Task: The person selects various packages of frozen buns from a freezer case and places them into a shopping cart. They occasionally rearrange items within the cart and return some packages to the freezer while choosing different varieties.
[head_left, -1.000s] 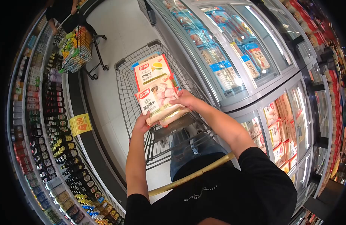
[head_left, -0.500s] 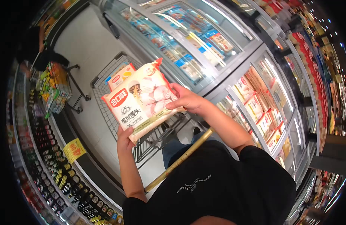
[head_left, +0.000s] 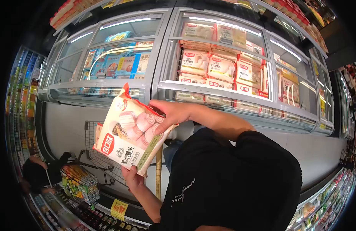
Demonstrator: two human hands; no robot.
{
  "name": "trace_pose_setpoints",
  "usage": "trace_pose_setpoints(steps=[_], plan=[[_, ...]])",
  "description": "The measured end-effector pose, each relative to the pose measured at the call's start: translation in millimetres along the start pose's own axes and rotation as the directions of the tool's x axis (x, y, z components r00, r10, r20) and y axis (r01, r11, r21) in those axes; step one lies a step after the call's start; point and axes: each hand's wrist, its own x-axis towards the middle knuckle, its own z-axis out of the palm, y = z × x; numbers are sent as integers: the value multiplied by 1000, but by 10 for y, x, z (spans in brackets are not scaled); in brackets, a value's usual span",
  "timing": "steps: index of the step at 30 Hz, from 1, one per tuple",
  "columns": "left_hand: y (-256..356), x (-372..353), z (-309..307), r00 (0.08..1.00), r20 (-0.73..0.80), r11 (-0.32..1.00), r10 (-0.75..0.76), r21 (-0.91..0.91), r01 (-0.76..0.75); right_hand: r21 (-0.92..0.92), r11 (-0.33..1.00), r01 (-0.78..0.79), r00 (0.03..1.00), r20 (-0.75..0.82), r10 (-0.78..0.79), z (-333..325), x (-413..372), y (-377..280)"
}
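Observation:
Both my hands hold a cream and red bag of frozen steamed buns, tilted, its printed front facing me. My right hand grips the upper right edge, thumb on the front and fingers mostly hidden behind. At the bottom edge, my left hand pinches the bag, thumb in front. Under and beyond the bag stands a wire shopping cart, partly covered by it. Another red-edged pack shows inside the cart. A yellowish bar runs beside my left forearm.
Glass-topped freezers line the far side, with similar bun bags and blue packs inside. At lower left, a person is beside a loaded cart. A yellow price sign hangs on the shelf edge near bottles.
My view has turned right, toward the freezers, which now fill the top. The bag has tilted further and sits lower, still in both hands.

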Motion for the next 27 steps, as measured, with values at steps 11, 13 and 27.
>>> trace_pose_setpoints(steps=[11,13,27], plan=[[-474,1129,1911,943,274,883,-187,467,39,418,898,137,928,-372,32,-1549,-1317,311],[-665,1395,2231,932,304,844,-196,536,3,466,863,196,874,-482,62,-1778,-1404,402],[-1828,3348,3366,844,136,663,-518,687,296,553,827,98,583,-705,403,-2921,-1391,1114]])
